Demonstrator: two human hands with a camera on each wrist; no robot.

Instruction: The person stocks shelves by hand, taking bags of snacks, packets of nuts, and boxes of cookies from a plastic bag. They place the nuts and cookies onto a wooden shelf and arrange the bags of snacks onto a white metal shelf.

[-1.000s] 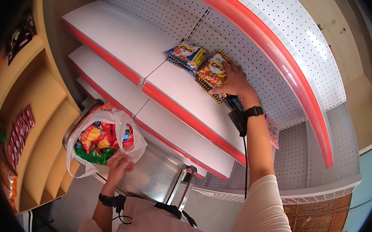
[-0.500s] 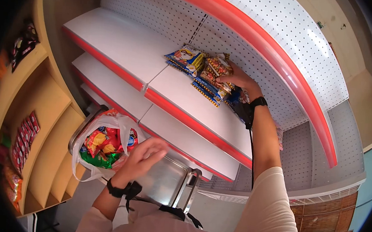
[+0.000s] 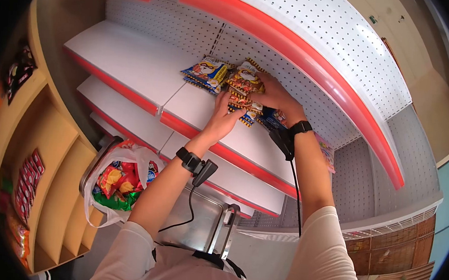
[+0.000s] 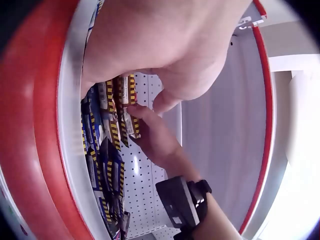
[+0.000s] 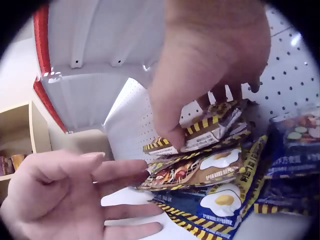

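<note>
Brown snack packets (image 3: 245,78) with yellow-black striped edges lie stacked on the white shelf, over blue ones (image 5: 220,200). My right hand (image 3: 279,98) grips the top brown packet (image 5: 205,135), thumb on its near edge and fingers behind. At the stack's front-left side is my left hand (image 3: 221,123); in the right wrist view this hand (image 5: 65,195) shows its palm, fingers straight, their tips at the edges of the lower packets. The left wrist view has my right hand (image 4: 157,140) beside the upright-looking packet edges, with my left hand (image 4: 155,45) large above.
Left of the stack lies another pile of blue packets (image 3: 206,70). A white plastic bag (image 3: 145,160) of red and green snack bags stands on a metal cart (image 3: 190,226) below. The red-edged upper shelf (image 3: 293,46) overhangs. Wooden shelves (image 3: 55,180) stand at left.
My left hand has risen from beside the plastic bag to the packet stack. My right hand, first spread over the packets, has closed on the top brown one. The view has shifted slightly.
</note>
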